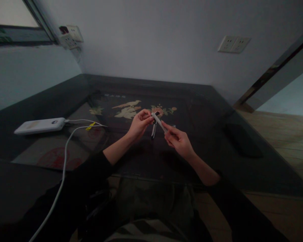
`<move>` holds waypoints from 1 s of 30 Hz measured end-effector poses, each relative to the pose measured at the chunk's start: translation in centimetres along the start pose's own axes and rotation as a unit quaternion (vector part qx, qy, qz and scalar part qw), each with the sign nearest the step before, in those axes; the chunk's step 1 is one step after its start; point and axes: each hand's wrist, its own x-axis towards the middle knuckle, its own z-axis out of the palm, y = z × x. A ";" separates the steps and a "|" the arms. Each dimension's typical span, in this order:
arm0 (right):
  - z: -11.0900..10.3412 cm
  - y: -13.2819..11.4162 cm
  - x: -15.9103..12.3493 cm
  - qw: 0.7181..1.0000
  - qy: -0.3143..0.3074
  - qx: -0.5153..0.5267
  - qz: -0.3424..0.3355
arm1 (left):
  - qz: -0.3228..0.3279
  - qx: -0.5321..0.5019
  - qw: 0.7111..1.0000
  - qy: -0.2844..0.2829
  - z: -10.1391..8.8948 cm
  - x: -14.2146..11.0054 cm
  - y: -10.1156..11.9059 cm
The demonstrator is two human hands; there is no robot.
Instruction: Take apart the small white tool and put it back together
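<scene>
Above the middle of the dark glossy table [141, 158], a slim, pale, stick-like object [159, 121] slants between my two hands. What kind of thing it is cannot be made out in the dim light. My left hand [140, 122] pinches its upper left end between thumb and fingers. Its lower right end sits in the closed fingers of my right hand [178, 138]. Just behind and below the stick is a narrow black-and-white object [154, 130], pen-like in shape; whether it touches my left fingers is unclear. A small shiny bit shows beyond my right fingers.
On the left lies a white power bank [40, 125] with a white cable [65, 161] running over my left arm and a yellow tag [90, 126]. A flat black object [242, 140] rests at the right. A wall with sockets [234, 44] stands behind the table.
</scene>
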 end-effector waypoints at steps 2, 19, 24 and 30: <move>0.0 0.0 0.0 1.000 0.013 -0.020 -0.007 | -0.003 0.000 1.000 0.004 -0.1 0.0 -0.1; -0.4 0.7 0.4 0.994 0.090 -0.068 -0.001 | 0.009 0.022 1.000 0.004 0.0 0.1 -0.3; -0.2 0.5 0.3 0.996 0.062 -0.057 -0.010 | 0.006 0.029 1.000 0.011 -0.1 0.0 -0.2; 0.0 0.2 0.0 0.998 0.033 -0.048 -0.014 | 0.001 0.009 1.000 0.013 0.0 0.0 0.0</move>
